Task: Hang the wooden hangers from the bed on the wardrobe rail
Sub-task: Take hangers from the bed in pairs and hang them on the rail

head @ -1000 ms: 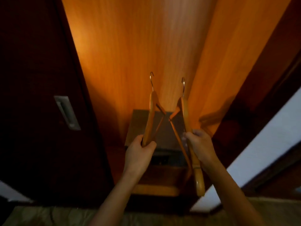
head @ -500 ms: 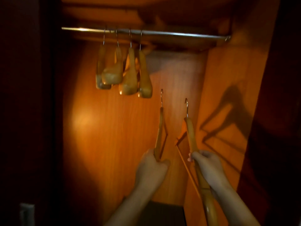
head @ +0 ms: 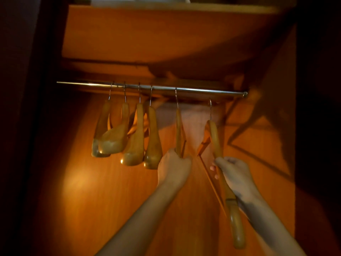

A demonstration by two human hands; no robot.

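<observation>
A metal wardrobe rail [head: 193, 90] runs across the upper middle of the wardrobe. Several wooden hangers [head: 135, 137] hang on its left half. My left hand [head: 173, 166] grips the lower end of a wooden hanger [head: 178, 130] whose hook reaches up to the rail, right of the hung group. My right hand [head: 235, 174] grips a second wooden hanger [head: 215, 139] by its shoulder; its hook sits just under the rail, further right. I cannot tell whether either hook rests on the rail.
A wooden shelf [head: 166, 34] sits above the rail. The wardrobe's orange back panel [head: 92, 200] and right side wall [head: 267, 163] enclose the space. A dark door edge [head: 27, 126] borders the left. The rail's right end [head: 245, 94] meets the side wall.
Both hands have lifted their hangers upward, from well below the rail to the rail's height. The view has tilted up, bringing the shelf above the rail into sight.
</observation>
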